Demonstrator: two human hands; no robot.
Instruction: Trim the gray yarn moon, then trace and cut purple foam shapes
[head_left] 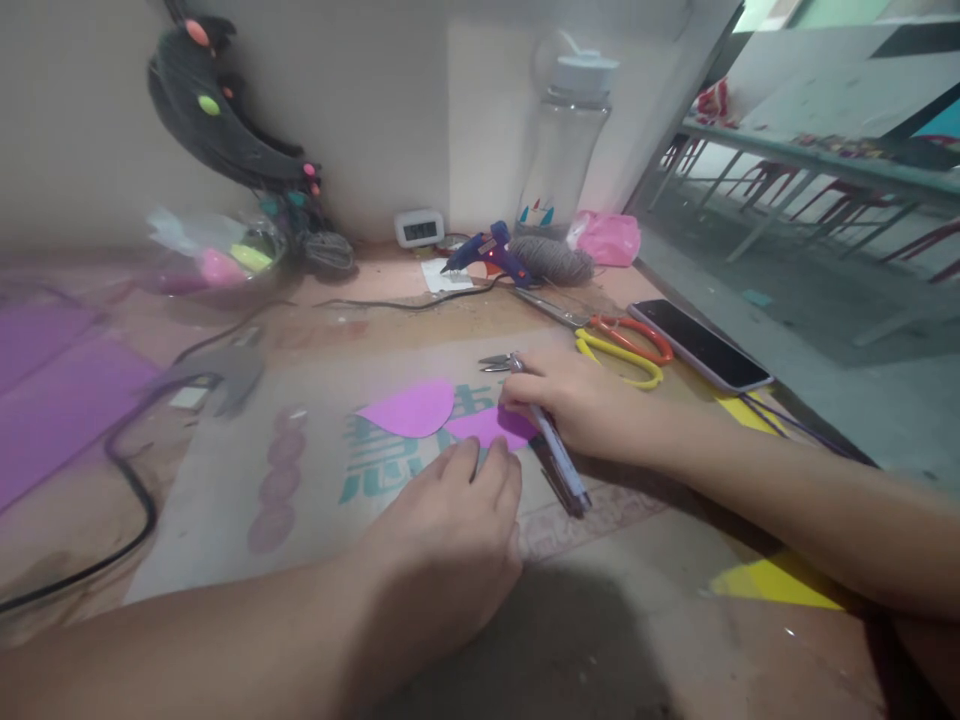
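Observation:
My right hand [574, 395] is closed round a slim light purple pen [556, 455], its back end pointing toward me. Under that hand lies a purple petal-shaped piece [487, 428]. My left hand [465, 510] lies with its fingers stretched out at the near edge of the same piece. A second, pinker petal piece [411, 410] rests just to the left, touching or slightly overlapping it. Past my right fingertips show the metal tips of small snips [495, 363]; their handles are hidden. Beside the pen is a dark, thin shape, perhaps its shadow or another pen.
Yellow-handled scissors [619, 360], orange-handled scissors [634, 337] and a phone [701, 343] lie at right. A blue glue gun [491, 252], grey yarn [551, 260], a clear bottle [562, 150] and a small clock [420, 229] stand behind. Purple sheets [67, 390] and a black cable [135, 490] are left.

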